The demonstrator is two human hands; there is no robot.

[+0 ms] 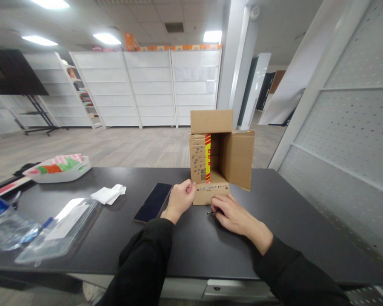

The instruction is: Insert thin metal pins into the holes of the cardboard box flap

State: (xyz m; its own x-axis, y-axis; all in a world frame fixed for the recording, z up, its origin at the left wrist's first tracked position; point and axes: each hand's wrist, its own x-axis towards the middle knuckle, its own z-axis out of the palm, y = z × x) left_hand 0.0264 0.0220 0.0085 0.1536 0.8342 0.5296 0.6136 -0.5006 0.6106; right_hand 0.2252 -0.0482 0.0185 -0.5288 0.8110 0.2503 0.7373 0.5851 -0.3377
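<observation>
A cardboard box (198,159) stands on the dark table with its opening facing me and its flaps spread. Many small metal screw or nail heads dot its left front panel, and a row of heads and holes runs along the lower flap (207,196). Beside that flap's left edge is my left hand (179,199), its fingers curled and thumb pressed in; whatever it may hold is hidden. My right hand (231,212) rests low before the flap, fingers bent down to the tabletop. At its fingertips a small metal screw (210,212) pokes out.
Left of my hands lie a phone (152,202), a crumpled white tissue (108,194) and a clear plastic case (62,229). Further left are a water bottle (8,225) and a white basket (60,172) with colourful contents. A perforated panel (354,127) rises along the right.
</observation>
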